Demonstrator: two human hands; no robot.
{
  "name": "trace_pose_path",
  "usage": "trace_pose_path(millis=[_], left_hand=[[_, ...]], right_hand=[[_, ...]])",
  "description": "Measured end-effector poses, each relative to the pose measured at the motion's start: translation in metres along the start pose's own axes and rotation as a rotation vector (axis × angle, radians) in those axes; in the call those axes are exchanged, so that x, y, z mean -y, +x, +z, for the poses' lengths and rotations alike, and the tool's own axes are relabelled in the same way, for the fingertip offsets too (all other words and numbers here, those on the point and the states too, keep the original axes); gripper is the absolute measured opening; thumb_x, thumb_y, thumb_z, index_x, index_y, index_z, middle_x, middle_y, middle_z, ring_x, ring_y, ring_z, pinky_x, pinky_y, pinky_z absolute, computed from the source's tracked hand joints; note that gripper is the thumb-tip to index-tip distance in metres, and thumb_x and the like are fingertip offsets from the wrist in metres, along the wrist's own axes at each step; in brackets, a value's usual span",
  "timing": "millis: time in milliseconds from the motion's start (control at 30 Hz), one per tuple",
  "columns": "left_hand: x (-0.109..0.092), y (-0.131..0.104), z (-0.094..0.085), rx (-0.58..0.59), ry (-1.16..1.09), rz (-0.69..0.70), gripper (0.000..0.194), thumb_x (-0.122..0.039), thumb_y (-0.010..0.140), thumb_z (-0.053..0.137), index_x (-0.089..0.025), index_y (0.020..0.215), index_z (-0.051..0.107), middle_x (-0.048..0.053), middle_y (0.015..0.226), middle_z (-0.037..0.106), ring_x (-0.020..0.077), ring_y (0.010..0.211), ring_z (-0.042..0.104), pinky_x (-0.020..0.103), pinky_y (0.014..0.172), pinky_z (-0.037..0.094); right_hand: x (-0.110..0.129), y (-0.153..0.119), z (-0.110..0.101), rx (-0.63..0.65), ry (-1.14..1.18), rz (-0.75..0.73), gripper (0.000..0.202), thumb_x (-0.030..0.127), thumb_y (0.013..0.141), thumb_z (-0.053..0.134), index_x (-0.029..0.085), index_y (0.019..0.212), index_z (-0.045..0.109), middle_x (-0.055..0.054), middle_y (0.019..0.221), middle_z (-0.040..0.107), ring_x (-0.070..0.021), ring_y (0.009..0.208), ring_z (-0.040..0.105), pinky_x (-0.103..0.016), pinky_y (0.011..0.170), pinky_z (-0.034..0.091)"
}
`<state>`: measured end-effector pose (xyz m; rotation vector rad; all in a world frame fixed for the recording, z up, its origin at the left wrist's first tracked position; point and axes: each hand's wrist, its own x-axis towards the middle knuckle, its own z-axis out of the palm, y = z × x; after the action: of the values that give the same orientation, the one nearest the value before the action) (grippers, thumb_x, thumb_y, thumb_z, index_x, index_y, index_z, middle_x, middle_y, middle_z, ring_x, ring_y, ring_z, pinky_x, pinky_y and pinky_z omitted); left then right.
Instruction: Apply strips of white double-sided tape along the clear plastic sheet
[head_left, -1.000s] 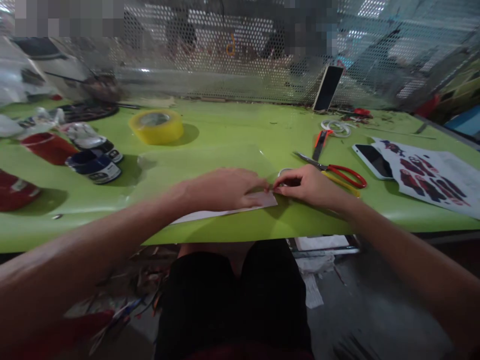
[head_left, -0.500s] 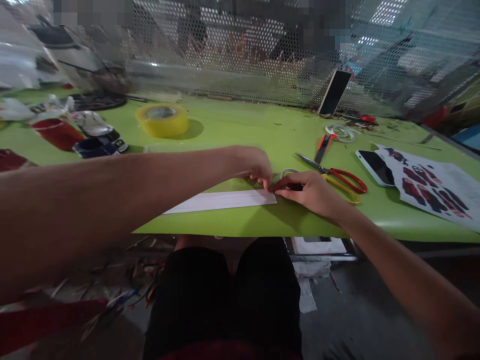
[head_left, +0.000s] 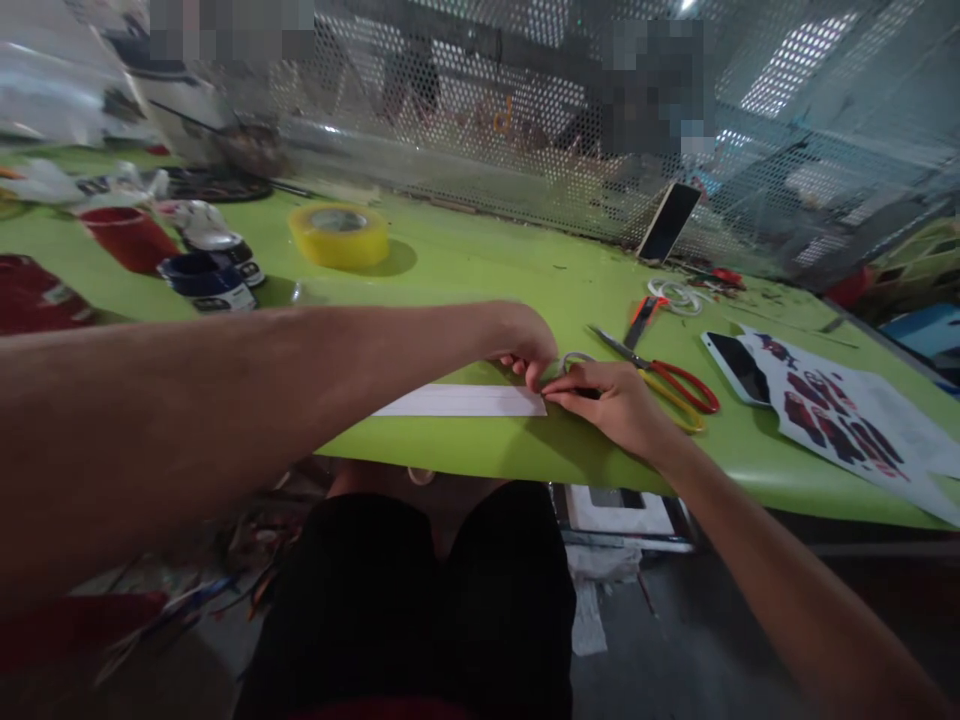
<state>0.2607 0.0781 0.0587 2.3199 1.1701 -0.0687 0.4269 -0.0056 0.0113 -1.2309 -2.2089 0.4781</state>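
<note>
A white paper strip point(head_left: 472, 401) with thin lines along it lies flat near the table's front edge. My left hand point(head_left: 525, 345) reaches in from the left with its fingers curled down at the strip's right end; anything between those fingertips is hidden. My right hand point(head_left: 616, 402) meets it there, thumb and forefinger pinched at the strip's corner. Just behind my right fingers, a pale ring-shaped thing point(head_left: 576, 358) shows in part. Close to that hand lie scissors point(head_left: 679, 385) with one red and one yellow handle, and an orange-and-black cutter knife point(head_left: 643, 318).
On the green table point(head_left: 465, 255) stand a yellow tape roll point(head_left: 339, 236), a red jar point(head_left: 129, 240) and a dark blue jar point(head_left: 206, 282). To the right are a phone point(head_left: 739, 368), printed sheets point(head_left: 840, 420), a white coil point(head_left: 679, 297) and a propped phone point(head_left: 670, 222).
The camera view has tilted and shifted slightly. Both hands stay together at the strip's right end, with my right fingers now closer against its corner.
</note>
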Motion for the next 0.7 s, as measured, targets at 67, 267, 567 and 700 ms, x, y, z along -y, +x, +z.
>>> trace_pose_path(millis=[67,267,567,700], left_hand=[[-0.006,0.0,-0.002,0.069,0.008,-0.083,0.032,-0.041,0.098,0.062,-0.017,0.118,0.063,0.008,0.116,0.065,0.02,0.096,0.065,0.039,0.084,0.058],[-0.022,-0.008,-0.008,0.169,0.017,-0.223,0.032,-0.039,0.097,0.063,-0.017,0.121,0.062,0.009,0.12,0.064,0.0215,0.101,0.065,0.041,0.087,0.058],[-0.025,-0.013,-0.014,0.235,0.055,-0.232,0.03,-0.035,0.096,0.065,-0.019,0.121,0.062,0.009,0.121,0.065,0.0232,0.104,0.065,0.043,0.087,0.059],[-0.022,-0.011,-0.013,0.269,0.05,-0.25,0.032,-0.037,0.097,0.064,-0.017,0.121,0.062,0.009,0.119,0.065,0.0216,0.1,0.066,0.041,0.084,0.058]], right_hand=[[-0.002,-0.002,0.0,-0.004,-0.035,-0.04,0.016,0.03,0.09,0.067,0.024,0.092,0.081,-0.003,0.083,0.078,-0.0158,0.072,0.068,-0.031,0.067,0.051],[-0.006,-0.005,0.0,-0.017,-0.155,-0.172,0.019,0.03,0.094,0.064,0.024,0.097,0.082,-0.004,0.081,0.076,-0.0157,0.072,0.065,-0.031,0.067,0.049],[-0.003,-0.01,0.0,-0.031,-0.363,-0.28,0.026,0.03,0.099,0.057,0.026,0.102,0.082,-0.005,0.076,0.071,-0.0159,0.068,0.057,-0.031,0.064,0.04],[-0.002,-0.013,0.0,-0.022,-0.362,-0.278,0.026,0.031,0.099,0.056,0.026,0.101,0.082,-0.005,0.077,0.071,-0.0156,0.067,0.058,-0.031,0.063,0.04]])
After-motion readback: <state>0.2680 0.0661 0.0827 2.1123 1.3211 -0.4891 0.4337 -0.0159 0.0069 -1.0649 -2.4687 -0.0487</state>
